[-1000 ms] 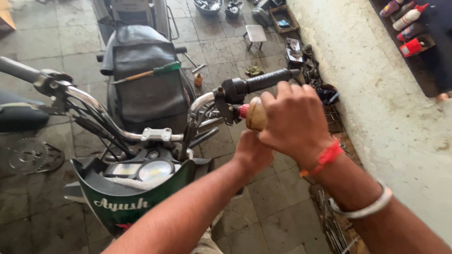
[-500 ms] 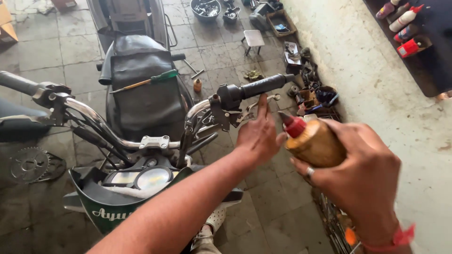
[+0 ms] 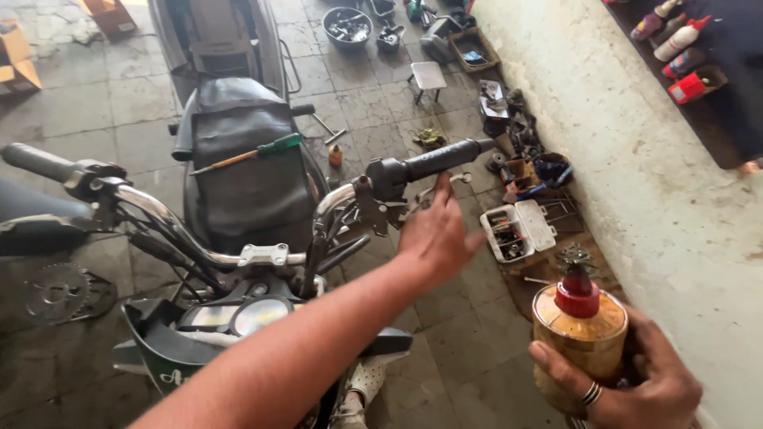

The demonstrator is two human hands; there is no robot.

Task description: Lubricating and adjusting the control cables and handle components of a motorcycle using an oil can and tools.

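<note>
I am looking down into a motorcycle repair workshop. A motorcycle (image 3: 238, 206) stands on a stained tiled floor (image 3: 71, 103), a screwdriver (image 3: 253, 152) lying on its seat. Beside it lies a loose sprocket (image 3: 60, 292); beyond it, an open parts box (image 3: 520, 230) and a bowl of parts (image 3: 347, 24) sit by the wall (image 3: 636, 159).

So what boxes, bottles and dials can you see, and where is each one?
Oil can: in the right hand, round, golden, red spout.
Speedometer dials: behind the handlebar, round, pale.
Plastic parts box: floor by the wall, white, lid open.
Squeeze bottles: dark shelf top right, red and white.
Cardboard boxes: top left floor, brown.
</note>
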